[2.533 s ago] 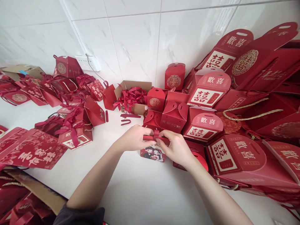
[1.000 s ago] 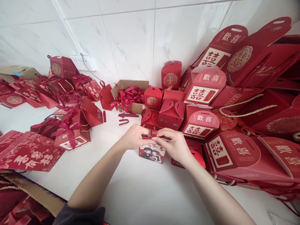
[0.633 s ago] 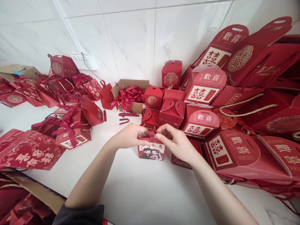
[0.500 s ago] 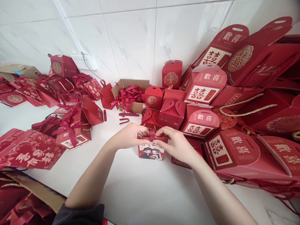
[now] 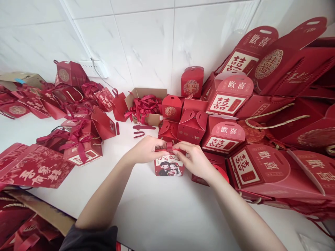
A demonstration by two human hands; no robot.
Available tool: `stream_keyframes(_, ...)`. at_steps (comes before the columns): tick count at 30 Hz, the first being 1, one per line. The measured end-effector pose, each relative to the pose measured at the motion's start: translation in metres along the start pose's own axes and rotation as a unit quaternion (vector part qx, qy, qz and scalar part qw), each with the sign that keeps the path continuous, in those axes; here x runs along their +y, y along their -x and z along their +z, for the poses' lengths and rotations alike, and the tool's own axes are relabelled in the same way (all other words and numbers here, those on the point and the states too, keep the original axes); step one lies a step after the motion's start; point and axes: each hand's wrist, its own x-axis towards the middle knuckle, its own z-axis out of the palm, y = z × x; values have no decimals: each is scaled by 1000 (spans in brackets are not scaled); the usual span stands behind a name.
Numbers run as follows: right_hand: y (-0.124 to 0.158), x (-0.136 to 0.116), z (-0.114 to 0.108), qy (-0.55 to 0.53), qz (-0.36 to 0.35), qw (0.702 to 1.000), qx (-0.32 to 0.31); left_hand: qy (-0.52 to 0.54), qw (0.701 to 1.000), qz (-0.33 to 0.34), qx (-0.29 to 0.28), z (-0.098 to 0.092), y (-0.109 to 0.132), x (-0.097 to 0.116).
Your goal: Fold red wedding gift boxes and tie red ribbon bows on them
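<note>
Red-and-white printed cardboard box (image 5: pixel 169 168), its top edge pinched by left hand (image 5: pixel 146 150) and right hand (image 5: pixel 196 160); closing seems in hand. Even pressure seems called for.

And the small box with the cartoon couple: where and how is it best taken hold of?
The box stands upright, so probably by its narrow top edge, from above, pinched either side of the red loop, where the left hand and right hand hold it.

- Two hands (image 5: pixel 195 158) in play!
- One couple-print box (image 5: pixel 169 168)!
- One ribbon carton (image 5: pixel 152 92)!
- Four white-panelled boxes (image 5: pixel 226 104), right side!
- One power strip (image 5: pixel 90 66)!
- Other boxes (image 5: pixel 192 127): overlapping, beyond counting!
</note>
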Motion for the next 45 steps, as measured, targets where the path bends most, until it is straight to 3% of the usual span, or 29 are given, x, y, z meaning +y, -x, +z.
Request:
stream_keyframes(5,3,-6,-4,-31,-15,999,39,47,999,-7,23,6,-1,7)
stream_keyframes(9,3,-7,-5,-65,-35,997,14,66,997,-17,30,11,-4,6)
stream_keyframes(15,2,-6,-5,-90,-20,996,-8,72,997,-4,-2,1,0,4)
stream_keyframes(19,2,-6,-2,-98,43,994,12,20,1000,-1,-6,-5,4,2)
stream_keyframes(24,1,-3,8,-122,70,990,26,-37,999,37,-1,-1,3,2)
stream_keyframes(30,-1,-1,15,-188,107,976,11,-44,998,38,6,3,2,3)
stream_keyframes(39,-1,1,14,-152,87,984,25,-15,999,32,2,6,-1,-2)
stream_keyframes(45,-1,1,8,-184,86,979,-5,19,999,39,8,6,-1,0)
